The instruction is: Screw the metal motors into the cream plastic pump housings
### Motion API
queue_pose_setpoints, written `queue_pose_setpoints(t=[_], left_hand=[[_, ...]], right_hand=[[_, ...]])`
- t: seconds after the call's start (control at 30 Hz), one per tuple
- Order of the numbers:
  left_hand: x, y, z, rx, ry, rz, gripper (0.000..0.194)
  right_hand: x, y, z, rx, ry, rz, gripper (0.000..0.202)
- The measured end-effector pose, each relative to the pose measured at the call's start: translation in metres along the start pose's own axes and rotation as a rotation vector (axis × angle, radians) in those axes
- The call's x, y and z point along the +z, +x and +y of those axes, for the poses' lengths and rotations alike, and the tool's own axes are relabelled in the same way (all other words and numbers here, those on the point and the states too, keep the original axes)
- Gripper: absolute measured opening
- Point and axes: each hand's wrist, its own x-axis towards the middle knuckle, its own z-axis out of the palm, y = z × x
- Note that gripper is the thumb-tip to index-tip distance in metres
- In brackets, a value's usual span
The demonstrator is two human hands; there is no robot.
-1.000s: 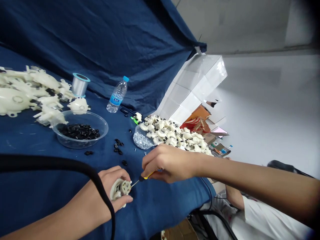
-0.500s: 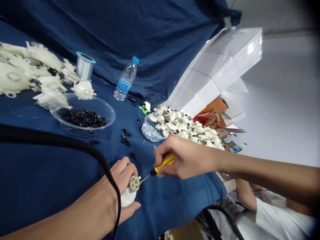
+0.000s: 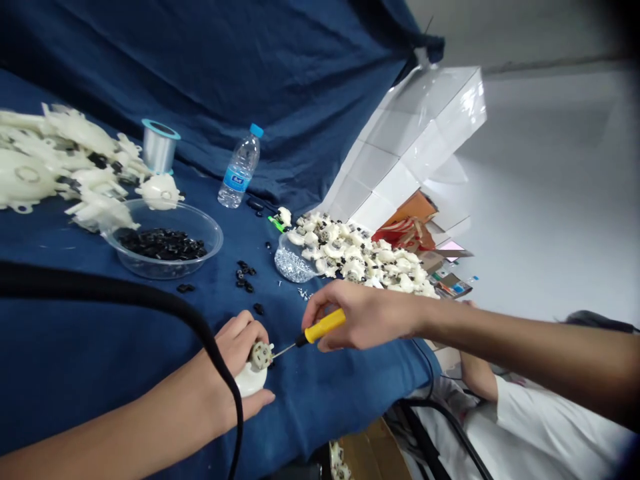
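My left hand [image 3: 230, 363] is closed around a white rounded plastic part [image 3: 251, 380] low on the blue cloth. A greyish round piece with slots [image 3: 261, 356] tops that part, facing the right. In my right hand [image 3: 357, 313] is a yellow-handled screwdriver [image 3: 325, 325], its thin shaft pointing left and down. The tip meets or nearly meets the edge of the greyish piece; a screw there is too small to make out. Beyond the hands, a small clear bowl of silvery screws [image 3: 293, 267] sits beside a heap of small cream plastic parts [image 3: 370, 257].
A clear bowl [image 3: 216, 241] of black pieces stands left, near large cream parts [image 3: 75, 143], a wire spool [image 3: 160, 148] and a water bottle [image 3: 241, 167]. Loose black bits [image 3: 245, 275] lie mid-table. A black cable [image 3: 185, 310] crosses the foreground. Another person's white sleeve [image 3: 535, 417] shows right.
The view has shifted, so most things sit slightly further left. My right fingers have loosened around the screwdriver handle, showing more of it. The left hand keeps its hold on the white part.
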Motion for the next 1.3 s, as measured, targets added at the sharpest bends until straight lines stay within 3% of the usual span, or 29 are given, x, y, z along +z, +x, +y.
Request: queue_pose_setpoints(t=[0.17, 0.33, 0.47, 0.6, 0.77, 1.1, 1.2, 1.3], left_hand=[[-0.004, 0.001, 0.004, -0.020, -0.016, -0.025, 0.034], [-0.001, 0.002, 0.001, -0.037, -0.021, -0.013, 0.036], [0.000, 0.003, 0.003, -0.061, -0.034, -0.003, 0.039], [-0.002, 0.004, 0.009, -0.115, -0.037, 0.015, 0.040], [0.002, 0.004, 0.010, -0.144, -0.022, 0.022, 0.045], [0.005, 0.002, 0.002, -0.092, -0.002, 0.037, 0.050], [0.001, 0.000, 0.005, -0.062, 0.021, 0.016, 0.050], [-0.003, -0.001, 0.009, -0.040, 0.045, 0.003, 0.050]], right_hand=[[-0.004, -0.015, 0.002, -0.335, -0.392, -0.017, 0.033], [-0.010, -0.008, -0.004, -0.748, -0.993, -0.065, 0.044], [-0.008, 0.001, 0.002, -0.811, -0.961, -0.013, 0.027], [-0.002, 0.001, 0.010, -0.753, -0.719, 0.045, 0.021], [0.005, -0.005, 0.001, -0.545, -0.518, 0.036, 0.019], [0.012, -0.002, -0.021, -0.370, -0.582, 0.081, 0.019], [0.018, -0.001, -0.022, -0.203, -0.467, 0.158, 0.018], [0.017, 0.007, -0.029, 0.068, -0.358, 0.191, 0.012]])
